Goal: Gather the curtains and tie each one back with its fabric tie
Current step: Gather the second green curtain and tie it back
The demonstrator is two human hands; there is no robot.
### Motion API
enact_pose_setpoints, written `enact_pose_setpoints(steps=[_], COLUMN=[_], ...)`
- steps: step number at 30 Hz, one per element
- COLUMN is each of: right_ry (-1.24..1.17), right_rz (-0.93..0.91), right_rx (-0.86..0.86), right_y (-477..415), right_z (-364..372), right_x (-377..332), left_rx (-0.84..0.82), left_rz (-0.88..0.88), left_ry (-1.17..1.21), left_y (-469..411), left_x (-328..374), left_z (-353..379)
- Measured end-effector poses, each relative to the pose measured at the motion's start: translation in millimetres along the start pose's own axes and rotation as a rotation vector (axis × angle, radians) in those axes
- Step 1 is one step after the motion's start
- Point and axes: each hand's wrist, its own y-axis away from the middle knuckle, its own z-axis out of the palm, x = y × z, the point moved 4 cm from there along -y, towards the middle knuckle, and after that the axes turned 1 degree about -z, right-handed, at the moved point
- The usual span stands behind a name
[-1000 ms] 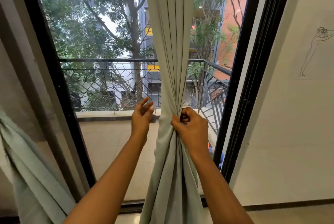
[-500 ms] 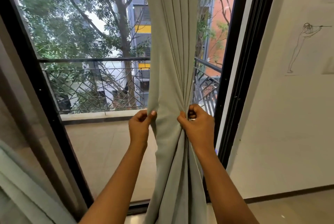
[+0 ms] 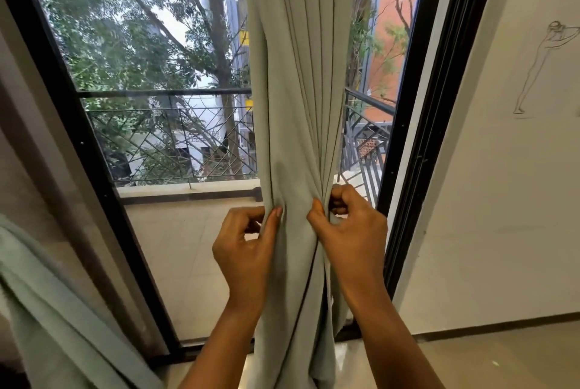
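Change: a second ago my left hand [image 3: 248, 250] was open beside the curtain [image 3: 295, 106]. It now pinches the cloth's left edge. My right hand [image 3: 351, 231] has kept its hold.
Left grip: the thumb is in front and the fingers curl behind, so only the edge is pinched.
Right grip: the fingers are curled round the bunched right-hand pleats, and the thumb presses them from the front.
Curtain, place: it hangs from above, top out of view, before the right part of the glass door and near the door's right frame [image 3: 405, 169]. It narrows to a waist between my hands and flares again toward the floor.
Handling (my judgement): the cloth is light and soft with no stiffness. The pleats should fall open if either hand lets go. The matte weave looks unlikely to slip.
Where to hold: at the waist, with the whole bundle closed in one hand so the other is free.
Material: pale grey-green cloth in long vertical pleats, with thin dark lines down the folds.
Tie: I see none and cannot tell where it is.
Second curtain [image 3: 47, 310]: at the lower left, same cloth, swept diagonally.
Surroundings: a metal railing [image 3: 163, 92] outside and a line sketch [image 3: 543, 65] on the right wall.
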Motion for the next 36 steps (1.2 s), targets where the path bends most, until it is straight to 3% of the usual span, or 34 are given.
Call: enact_pose_setpoints(steps=[6, 11, 16, 18, 27, 36], right_ry=[-0.026, 0.154, 0.237, 0.243, -0.030, 0.108], right_rz=[0.008, -0.016, -0.041, -0.038, 0.064, -0.092], right_rx=[-0.101, -0.202, -0.198, -0.199, -0.345, -0.174], right_y=[6, -6, -12, -10, -21, -13], right_z=[15, 29, 33, 38, 48, 54], right_x=[-16, -24, -29, -29, -5, -12], left_rx=[-0.064, -0.134, 0.003, 0.025, -0.209, -0.161], left_rz=[0.052, -0.029, -0.250, -0.253, -0.259, -0.171], left_ry=[-0.161, -0.042, 0.123, 0.159, 0.166, 0.097], left_y=[-8, -6, -3, 0, -16, -3], left_x=[7, 6, -3, 0, -4, -1], left_z=[14, 5, -21, -27, -12, -15])
